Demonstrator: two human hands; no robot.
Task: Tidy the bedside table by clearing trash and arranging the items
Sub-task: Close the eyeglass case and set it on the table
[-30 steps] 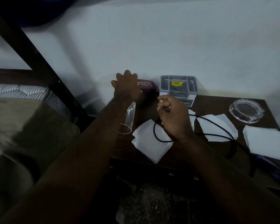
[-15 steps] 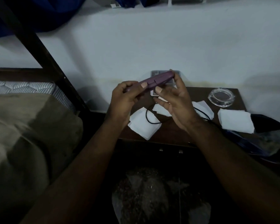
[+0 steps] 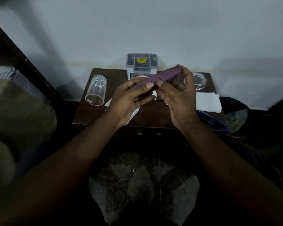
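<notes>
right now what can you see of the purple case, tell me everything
The purple case is long, slim and matte, plastic by its look, with a small notch on its near edge. It is held above the table, right end higher. The left hand grips its lower end, thumb on top; the right hand holds its upper end.

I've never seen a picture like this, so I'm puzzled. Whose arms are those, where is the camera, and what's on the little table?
No machine here: those are a person's own two arms. The camera sits on the person's head and looks down, so you see what they see. The left hand and right hand hold a long purple case between them, fingers curled round it, above a dark bedside table. On the table a clear glass lies on its side, a grey box with compartments stands by the wall, and a glass ashtray and a white tissue sit to the right. The person is tidying up.
</notes>
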